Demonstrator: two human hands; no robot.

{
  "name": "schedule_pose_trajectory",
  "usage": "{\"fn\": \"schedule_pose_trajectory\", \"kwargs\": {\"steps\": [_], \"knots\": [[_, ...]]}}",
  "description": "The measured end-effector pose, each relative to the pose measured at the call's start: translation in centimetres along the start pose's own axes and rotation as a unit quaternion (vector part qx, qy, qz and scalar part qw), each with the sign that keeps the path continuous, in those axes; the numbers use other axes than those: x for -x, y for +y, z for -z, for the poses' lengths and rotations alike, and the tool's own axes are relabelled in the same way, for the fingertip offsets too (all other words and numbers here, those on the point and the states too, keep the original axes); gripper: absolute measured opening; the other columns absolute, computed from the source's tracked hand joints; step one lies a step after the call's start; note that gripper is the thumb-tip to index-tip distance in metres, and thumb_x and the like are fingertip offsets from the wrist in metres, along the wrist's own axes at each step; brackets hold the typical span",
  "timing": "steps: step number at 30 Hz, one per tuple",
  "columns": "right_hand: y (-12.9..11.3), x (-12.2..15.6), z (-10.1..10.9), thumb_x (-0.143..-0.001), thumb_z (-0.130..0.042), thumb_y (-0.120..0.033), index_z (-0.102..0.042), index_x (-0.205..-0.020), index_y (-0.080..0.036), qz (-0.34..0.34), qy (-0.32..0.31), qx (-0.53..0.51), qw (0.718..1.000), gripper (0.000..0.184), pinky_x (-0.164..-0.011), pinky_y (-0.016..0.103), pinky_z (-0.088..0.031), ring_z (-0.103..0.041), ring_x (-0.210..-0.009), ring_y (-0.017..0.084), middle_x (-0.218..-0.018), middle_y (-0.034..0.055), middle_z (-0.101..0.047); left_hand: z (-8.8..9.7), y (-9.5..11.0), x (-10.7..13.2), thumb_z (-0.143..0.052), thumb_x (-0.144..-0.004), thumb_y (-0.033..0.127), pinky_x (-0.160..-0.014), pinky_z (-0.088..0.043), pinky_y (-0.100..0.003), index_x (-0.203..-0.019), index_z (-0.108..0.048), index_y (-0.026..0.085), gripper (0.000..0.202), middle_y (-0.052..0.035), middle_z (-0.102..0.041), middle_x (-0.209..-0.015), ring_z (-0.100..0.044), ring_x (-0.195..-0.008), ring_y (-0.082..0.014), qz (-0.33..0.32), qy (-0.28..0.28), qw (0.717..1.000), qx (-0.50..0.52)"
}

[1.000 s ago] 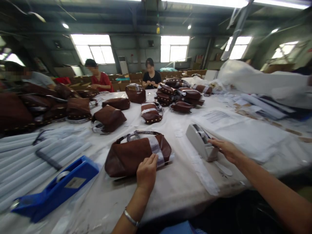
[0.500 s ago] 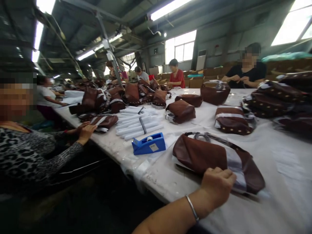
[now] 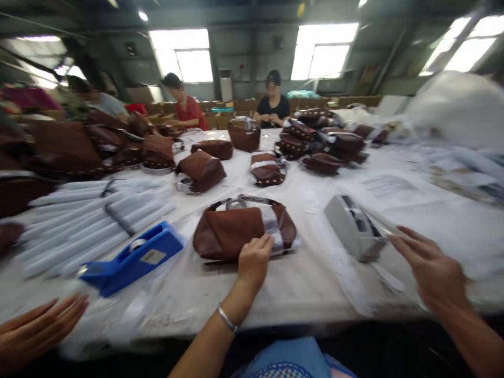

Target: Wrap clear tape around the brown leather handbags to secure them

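A brown leather bag [image 3: 232,233] lies on the white table [image 3: 307,289] in front of me, with a white band [image 3: 271,226] wrapped round its right part. My left hand [image 3: 254,260], a bangle on its wrist, presses curled fingers onto that band at the bag's near edge. My right hand [image 3: 429,268] is just right of a grey tape dispenser [image 3: 352,228]. Its thumb and forefinger pinch a clear strip of tape [image 3: 380,223] that runs from the dispenser. The right hand is blurred by motion.
A blue tape dispenser [image 3: 134,257] and white rolled sheets [image 3: 90,220] lie to the left. Several more brown bags [image 3: 200,170] are spread and piled across the table. Another person's hand [image 3: 39,325] reaches in at bottom left. Other people sit at the far side.
The camera swung left and back to the front. My right hand has come off the grey dispenser toward me with a strip of tape. Another person's hand now shows at bottom left.
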State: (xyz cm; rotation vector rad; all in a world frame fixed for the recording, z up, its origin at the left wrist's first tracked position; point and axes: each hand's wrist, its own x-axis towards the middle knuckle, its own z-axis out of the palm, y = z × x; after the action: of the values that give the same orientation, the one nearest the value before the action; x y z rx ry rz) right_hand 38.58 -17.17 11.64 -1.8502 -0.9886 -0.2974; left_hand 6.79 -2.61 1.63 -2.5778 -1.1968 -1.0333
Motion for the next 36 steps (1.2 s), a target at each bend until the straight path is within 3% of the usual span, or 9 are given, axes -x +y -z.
{"fn": "schedule_pose_trajectory", "kwargs": {"steps": [4,8,12,16,19,24,28,32,36], "knots": [[0.1,0.8,1.9,-0.077,-0.076,-0.050,-0.078,-0.092,-0.025,-0.064,-0.007,-0.083,0.994,0.028,-0.113,0.045,-0.040,-0.060,-0.122,0.029,-0.128,0.0061,-0.067,-0.6,-0.7,-0.3,-0.055,-0.092,0.015,-0.073,-0.053,-0.035,-0.127,-0.064,0.030,0.039,-0.0015,-0.069,-0.127,-0.066,-0.099,-0.0219,-0.012,-0.004,1.000,0.015],[0.6,2.7,1.7,-0.069,-0.082,-0.050,-0.079,-0.097,-0.024,-0.182,-0.026,-0.164,0.969,0.039,-0.106,0.046,-0.049,-0.065,-0.114,0.031,-0.111,0.0070,-0.075,-0.3,-0.7,-0.2,-0.053,-0.092,0.015,-0.074,-0.054,-0.035,-0.128,-0.064,0.031,0.041,-0.0009,-0.068,-0.129,-0.066,-0.100,-0.0224,-0.022,-0.012,1.000,0.011],[2.9,4.2,1.3,-0.064,-0.085,-0.049,-0.079,-0.094,-0.021,-0.270,-0.033,-0.212,0.939,0.042,-0.093,0.036,-0.058,-0.070,-0.104,0.027,-0.102,0.0077,-0.077,-0.1,-0.6,-0.2,-0.051,-0.094,0.016,-0.074,-0.053,-0.036,-0.127,-0.065,0.031,0.038,0.0000,-0.069,-0.128,-0.067,-0.098,-0.0226,-0.024,-0.008,1.000,-0.003],[4.9,4.0,0.5,-0.057,-0.089,-0.048,-0.078,-0.086,-0.018,-0.308,-0.021,-0.267,0.913,0.043,-0.076,0.028,-0.062,-0.071,-0.081,0.020,-0.090,0.0072,-0.077,0.0,-0.6,-0.3,-0.050,-0.094,0.015,-0.073,-0.052,-0.036,-0.127,-0.064,0.029,0.038,0.0011,-0.068,-0.129,-0.067,-0.100,-0.0223,-0.028,-0.007,1.000,-0.009],[6.1,3.3,-0.2,-0.053,-0.090,-0.048,-0.078,-0.084,-0.017,-0.294,-0.001,-0.240,0.925,0.045,-0.065,0.029,-0.061,-0.067,-0.065,0.017,-0.084,0.0065,-0.076,0.1,-0.5,-0.3,-0.051,-0.094,0.016,-0.073,-0.053,-0.036,-0.126,-0.065,0.028,0.037,0.0009,-0.068,-0.128,-0.067,-0.100,-0.0220,-0.027,-0.007,1.000,-0.010],[7.6,1.8,0.0,-0.071,-0.077,-0.053,-0.079,-0.093,-0.018,-0.147,-0.034,-0.047,0.987,0.041,-0.073,0.035,-0.057,-0.070,-0.074,0.023,-0.084,0.0070,-0.077,0.1,-0.6,-0.3,-0.051,-0.094,0.016,-0.072,-0.052,-0.035,-0.126,-0.065,0.029,0.037,0.0009,-0.068,-0.129,-0.067,-0.100,-0.0222,-0.032,-0.007,0.999,-0.015],[8.6,1.2,2.7,-0.086,-0.065,-0.041,-0.079,-0.090,-0.022,0.030,-0.051,0.121,0.991,0.023,-0.084,0.036,-0.055,-0.071,-0.091,0.026,-0.095,0.0064,-0.077,0.1,-0.7,-0.3,-0.048,-0.096,0.017,-0.072,-0.051,-0.034,-0.128,-0.064,0.029,0.037,0.0013,-0.068,-0.129,-0.067,-0.099,-0.0212,-0.033,-0.006,0.999,-0.012],[7.5,0.9,7.1,-0.095,-0.054,-0.021,-0.077,-0.101,-0.022,0.266,-0.120,0.279,0.915,0.023,-0.079,0.034,-0.054,-0.070,-0.090,0.024,-0.100,0.0058,-0.076,0.1,-0.9,-0.4,-0.049,-0.097,0.021,-0.073,-0.050,-0.033,-0.129,-0.064,0.028,0.036,0.0020,-0.067,-0.130,-0.066,-0.099,-0.0207,-0.030,-0.018,0.999,-0.005],[3.0,0.1,9.3,-0.097,-0.049,-0.008,-0.072,-0.114,-0.022,0.464,-0.165,0.283,0.823,0.032,-0.084,0.032,-0.053,-0.068,-0.091,0.020,-0.106,0.0040,-0.076,0.1,-1.1,-0.5,-0.050,-0.098,0.023,-0.077,-0.051,-0.033,-0.128,-0.065,0.027,0.034,0.0020,-0.068,-0.129,-0.066,-0.099,-0.0210,-0.020,-0.023,0.999,0.017]]}}
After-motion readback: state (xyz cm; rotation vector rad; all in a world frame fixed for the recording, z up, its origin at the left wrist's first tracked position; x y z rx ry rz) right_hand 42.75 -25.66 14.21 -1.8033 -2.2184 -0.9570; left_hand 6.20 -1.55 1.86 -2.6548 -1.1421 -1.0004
